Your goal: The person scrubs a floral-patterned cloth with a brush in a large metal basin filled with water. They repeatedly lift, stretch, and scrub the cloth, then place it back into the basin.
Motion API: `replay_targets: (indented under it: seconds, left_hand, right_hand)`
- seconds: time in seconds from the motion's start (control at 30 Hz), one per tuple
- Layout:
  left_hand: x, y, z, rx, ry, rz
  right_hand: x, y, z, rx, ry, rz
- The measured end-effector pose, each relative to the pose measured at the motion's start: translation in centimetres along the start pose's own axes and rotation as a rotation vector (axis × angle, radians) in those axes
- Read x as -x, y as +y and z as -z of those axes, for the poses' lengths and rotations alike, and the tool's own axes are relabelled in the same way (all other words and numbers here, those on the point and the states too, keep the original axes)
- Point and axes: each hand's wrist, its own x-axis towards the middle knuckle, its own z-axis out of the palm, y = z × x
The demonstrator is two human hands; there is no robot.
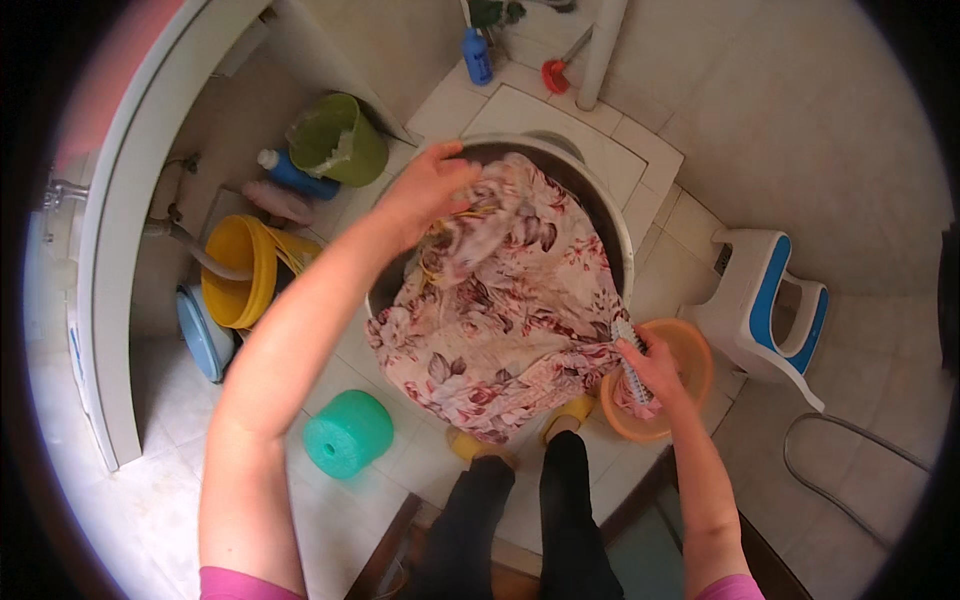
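Observation:
A floral-patterned cloth (480, 330), pale pink with red and brown flowers, lies bunched in a large round metal basin (628, 255) and hangs over its near edge. My left hand (435, 184) is at the basin's upper left rim, with its fingers spread beside the raised, blurred part of the cloth; whether they touch it I cannot tell. A white-bristled scrubbing brush (631, 360) is in my right hand (651, 364), beside the cloth's right edge and above an orange plastic basin (701, 360). Some pink cloth (637, 405) lies in that orange basin.
Green (371, 150) and yellow (217, 277) buckets, a blue bottle (300, 176) and a light blue basin (199, 337) stand at left. A green plastic stool (349, 435) is nearer. At right are a white-and-blue step stool (739, 300) and a hose (825, 491). A pipe (602, 56) rises behind.

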Motion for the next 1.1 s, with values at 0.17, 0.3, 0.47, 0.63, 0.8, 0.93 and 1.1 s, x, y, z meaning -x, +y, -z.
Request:
replay_targets:
  seconds: [0.17, 0.3, 0.47, 0.63, 0.8, 0.93, 1.1]
  left_hand:
    - [0.4, -15.9, 7.4, -1.080, -0.175, 0.026]
    - [2.9, -23.1, 6.0, -1.203, 0.130, 0.177]
    - [-0.1, -27.5, 6.7, -1.581, 0.163, -0.202]
    - [-0.3, -22.9, 7.3, -0.386, -0.030, 0.104]
    - [8.0, -10.3, 11.7, 0.127, 0.286, 0.237]
    - [14.4, -8.3, 20.0, 0.438, 0.107, 0.566]
    - [20.6, -13.6, 17.6, 0.614, 0.255, 0.645]
  right_hand:
    - [0.0, -1.8, -0.7, -0.200, -0.034, -0.139]
    - [-0.5, 2.7, -0.7, -0.173, -0.040, -0.176]
    - [-0.9, 4.1, -1.5, -0.208, -0.102, -0.117]
    - [-1.0, 1.5, 0.0, -0.379, -0.090, -0.217]
    - [-1.0, -4.5, 1.7, -0.661, 0.008, -0.050]
    - [-4.8, -4.9, 0.0, -0.523, 0.377, -0.061]
    - [-1.2, -12.4, -12.8, -0.277, 0.105, 0.070]
